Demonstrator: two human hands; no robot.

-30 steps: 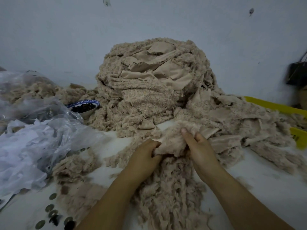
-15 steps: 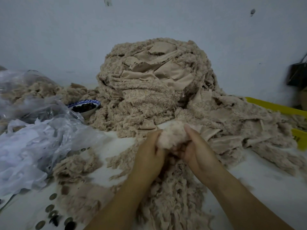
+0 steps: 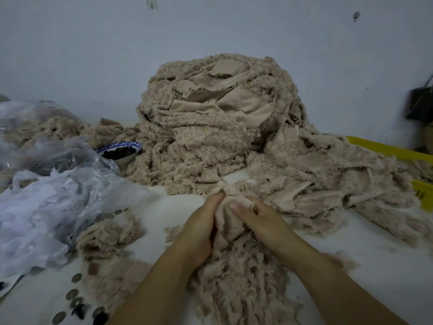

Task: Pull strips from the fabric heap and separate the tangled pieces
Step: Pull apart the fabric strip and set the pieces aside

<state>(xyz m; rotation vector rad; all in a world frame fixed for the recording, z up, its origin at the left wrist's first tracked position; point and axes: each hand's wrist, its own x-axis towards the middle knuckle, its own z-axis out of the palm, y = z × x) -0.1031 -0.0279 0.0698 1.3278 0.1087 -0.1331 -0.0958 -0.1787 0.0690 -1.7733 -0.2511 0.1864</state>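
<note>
Closest in, well in front of the fabric heap (image 3: 210, 127), a shaggy pile of loose strips (image 3: 241, 285) is lying on the white table (image 3: 375, 266), running out from under both wrists; a bit further in, right at the heap's front edge, the left hand (image 3: 199, 233) and right hand (image 3: 264, 226) are crowding onto one beige piece (image 3: 228, 221); left fingers are curling round its left side, right thumb is pressing on the smooth backing, so both are gripping it; half a second ago a fluffy wad was poking up over the fingertips, now it's getting scrunched down tight between the hands with the smooth side showing, and the hands are sitting closer together than a second back; front-left of the heap some dark round discs (image 3: 72, 294) are lying scattered; left of the heap a crumpled clear plastic bag (image 3: 58, 195) is sprawling; a blue-rimmed bowl (image 3: 121, 151) of dark bits is sitting against the heap's left foot; a yellow crate (image 3: 386, 150) is peeking out right of the heap.
</note>
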